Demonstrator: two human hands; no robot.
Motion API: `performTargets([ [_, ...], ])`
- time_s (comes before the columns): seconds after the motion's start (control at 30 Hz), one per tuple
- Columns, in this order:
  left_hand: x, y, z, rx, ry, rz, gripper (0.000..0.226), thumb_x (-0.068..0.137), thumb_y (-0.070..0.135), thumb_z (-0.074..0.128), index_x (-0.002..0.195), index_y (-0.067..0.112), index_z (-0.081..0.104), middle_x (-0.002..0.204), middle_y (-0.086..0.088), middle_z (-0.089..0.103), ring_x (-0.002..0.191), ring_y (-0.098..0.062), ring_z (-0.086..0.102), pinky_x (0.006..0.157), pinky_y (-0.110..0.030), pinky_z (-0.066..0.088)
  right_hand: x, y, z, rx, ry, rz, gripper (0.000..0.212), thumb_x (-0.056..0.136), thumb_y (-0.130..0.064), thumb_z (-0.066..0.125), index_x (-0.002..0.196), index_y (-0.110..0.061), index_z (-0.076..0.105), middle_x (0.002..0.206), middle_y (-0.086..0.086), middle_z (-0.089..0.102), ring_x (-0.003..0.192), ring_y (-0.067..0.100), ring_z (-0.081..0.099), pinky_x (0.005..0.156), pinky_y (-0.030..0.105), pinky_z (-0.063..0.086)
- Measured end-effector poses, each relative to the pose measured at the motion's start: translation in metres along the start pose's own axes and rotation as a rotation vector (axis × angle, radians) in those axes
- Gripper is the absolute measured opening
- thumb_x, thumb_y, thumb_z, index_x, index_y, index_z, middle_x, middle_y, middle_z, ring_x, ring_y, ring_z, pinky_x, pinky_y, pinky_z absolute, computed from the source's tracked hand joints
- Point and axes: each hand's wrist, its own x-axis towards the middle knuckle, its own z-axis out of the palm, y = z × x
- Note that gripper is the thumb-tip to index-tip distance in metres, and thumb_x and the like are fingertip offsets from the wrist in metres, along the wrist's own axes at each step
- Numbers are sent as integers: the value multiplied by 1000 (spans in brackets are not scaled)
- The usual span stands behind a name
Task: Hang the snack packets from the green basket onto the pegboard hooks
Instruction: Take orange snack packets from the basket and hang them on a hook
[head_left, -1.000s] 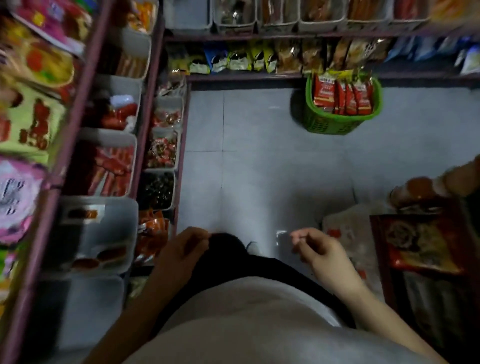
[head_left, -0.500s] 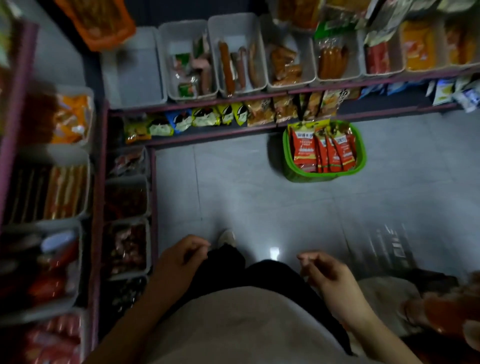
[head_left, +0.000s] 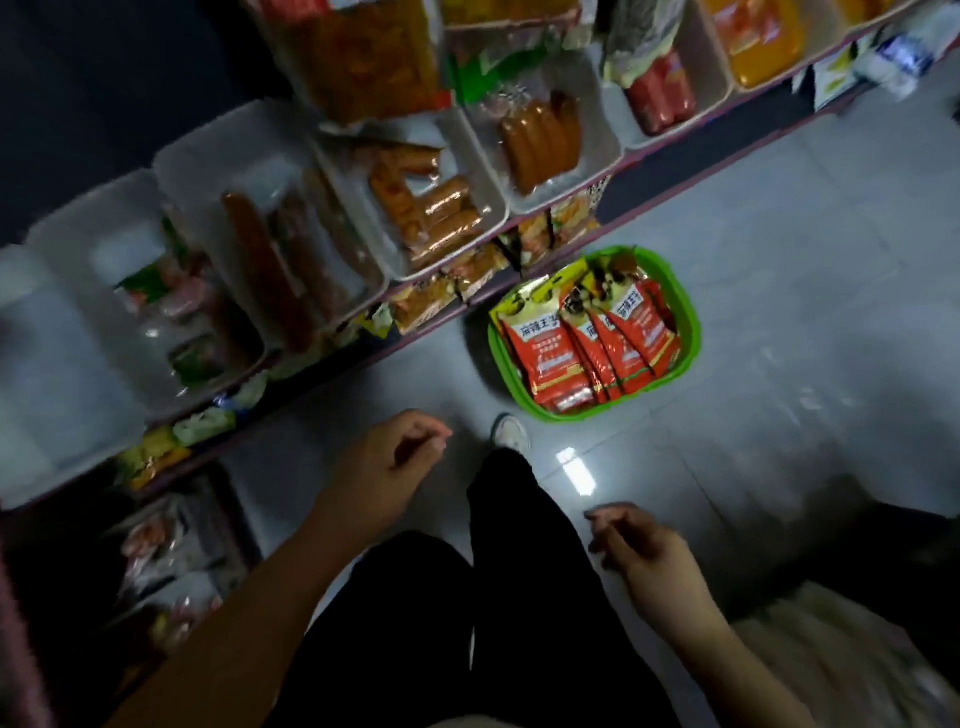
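1. My view has swung round since a second ago: the green basket (head_left: 685, 332) was far ahead across the floor (head_left: 779, 234), and it now lies close, just beyond my shoe (head_left: 511, 431).
2. The red snack packets (head_left: 587, 338) stand packed upright inside it, against the foot of the shelf (head_left: 519, 218) of white trays (head_left: 218, 171). None has been taken out yet.
3. My left hand (head_left: 387, 460) hangs low with loosely curled fingers and holds nothing, as before.
4. My right hand (head_left: 636, 545) is just the same, empty and relaxed beside my leg.
5. I see no pegboard or hooks in this view, so I cannot place the target yet.
6. I judge the approach nearly done; the next step looks like bending down to pick up a packet.
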Motion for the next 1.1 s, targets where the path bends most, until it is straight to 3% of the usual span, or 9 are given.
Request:
performTargets([
  [0.13, 133, -27, 32, 33, -35, -5, 30, 89, 4, 57, 80, 33, 59, 71, 11, 63, 63, 9, 57, 66, -9, 44, 135, -6, -1, -15, 80, -8, 16, 93, -16, 56, 80, -21, 64, 66, -1, 66, 59, 9, 59, 70, 30, 50],
  [0.27, 252, -74, 69, 44, -95, 0, 27, 90, 9, 55, 78, 33, 59, 71, 15, 61, 62, 9, 54, 65, -11, 43, 262, 1, -8, -101, 168, -54, 18, 95, -24, 54, 79, -20, 61, 68, 3, 64, 56, 4, 58, 62, 26, 46],
  [0.43, 389, -196, 143, 105, -55, 34, 11, 88, 4, 59, 97, 7, 63, 99, -16, 66, 88, -16, 55, 84, -28, 43, 404, 65, -1, -445, 350, -179, 26, 89, -23, 62, 108, -5, 66, 105, 18, 68, 96, 32, 63, 79, 34, 46],
  [0.53, 433, -229, 173, 64, -18, 84, 27, 85, 13, 66, 110, 7, 56, 106, -7, 59, 93, -16, 55, 83, -28, 45, 443, 89, 1, -627, 433, -306, 46, 83, -31, 70, 120, -7, 61, 121, 20, 56, 112, 35, 52, 90, 35, 41],
  [0.63, 456, -244, 185, 101, 33, 178, 27, 77, 30, 74, 94, 16, 59, 81, 8, 56, 73, -12, 54, 67, -26, 43, 464, 113, 9, -835, 452, -368, 61, 75, -42, 74, 122, -7, 60, 125, 21, 52, 114, 39, 47, 95, 43, 41],
  [0.8, 442, -239, 173, 102, -9, 372, 43, 81, 26, 72, 57, 24, 37, 52, 10, 30, 48, 0, 29, 51, -26, 26, 457, 127, 32, -891, 689, -613, 21, 87, -16, 64, 102, -4, 73, 116, 20, 66, 107, 41, 58, 89, 46, 46],
  [0.9, 422, -233, 154, 0, -46, 340, 37, 87, 11, 63, 63, 24, 39, 52, 13, 58, 48, 11, 42, 51, -12, 34, 438, 114, 47, -847, 782, -714, 16, 88, -17, 63, 96, -10, 75, 115, 12, 68, 111, 37, 59, 90, 47, 46],
  [1.0, 409, -235, 136, -161, -128, 192, 18, 89, -1, 56, 94, 16, 52, 99, -2, 71, 90, -7, 63, 82, -21, 49, 421, 102, 92, -760, 661, -844, 22, 89, -29, 57, 94, -18, 76, 118, 8, 67, 115, 36, 57, 96, 51, 42],
  [1.1, 404, -247, 121, -252, -52, 120, 20, 89, -3, 55, 96, 15, 54, 100, -10, 66, 86, -16, 63, 77, -26, 51, 416, 101, 127, -635, 341, -734, 30, 91, -36, 54, 108, -19, 73, 135, 12, 56, 128, 35, 47, 106, 45, 37],
])
